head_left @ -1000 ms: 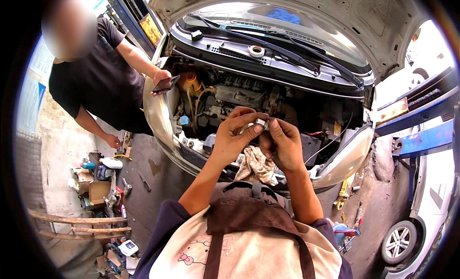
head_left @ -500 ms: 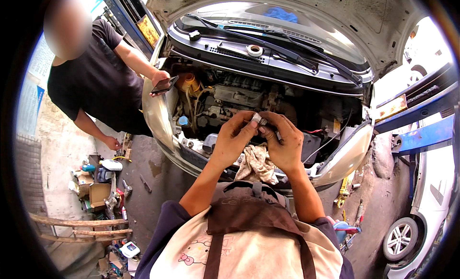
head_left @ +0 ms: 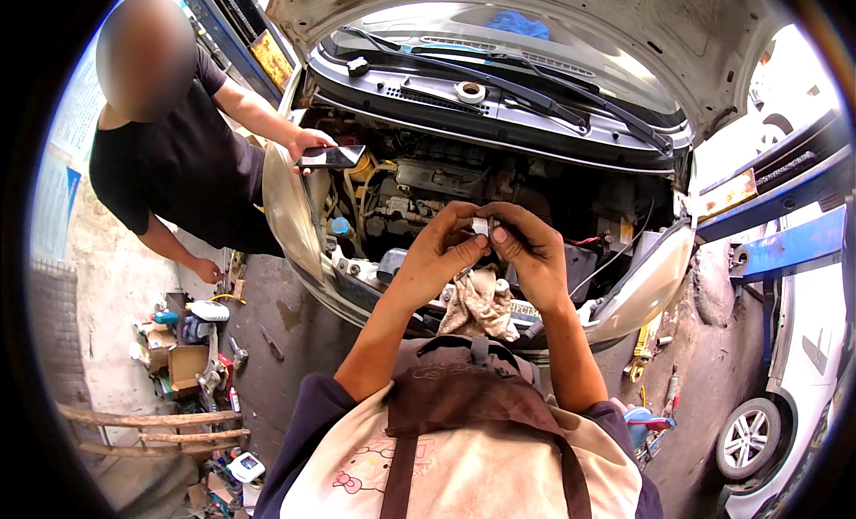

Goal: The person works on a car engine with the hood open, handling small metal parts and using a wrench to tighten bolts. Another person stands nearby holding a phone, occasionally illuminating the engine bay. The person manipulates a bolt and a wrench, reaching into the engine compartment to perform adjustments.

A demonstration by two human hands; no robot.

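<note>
My left hand (head_left: 439,256) and my right hand (head_left: 530,251) meet over the front of an open engine bay (head_left: 419,185), fingers closed around a small silvery-white metal part (head_left: 481,226). Its exact shape is partly hidden by my fingers. A crumpled, stained cream rag (head_left: 473,314) lies on the car's front edge just below my hands. A blue cap (head_left: 340,226) shows in the engine bay to the left.
Another person (head_left: 174,171) stands at left holding a phone (head_left: 334,157). A tape roll (head_left: 470,93) sits below the windscreen. Tools and boxes (head_left: 187,367) lie on the left floor by wooden rails (head_left: 152,419). A blue lift arm (head_left: 794,247) and white car (head_left: 794,358) are at right.
My fingers have shifted their grip on the small part, with both hands staying close together. The other person's phone has tilted toward level and moved slightly right.
</note>
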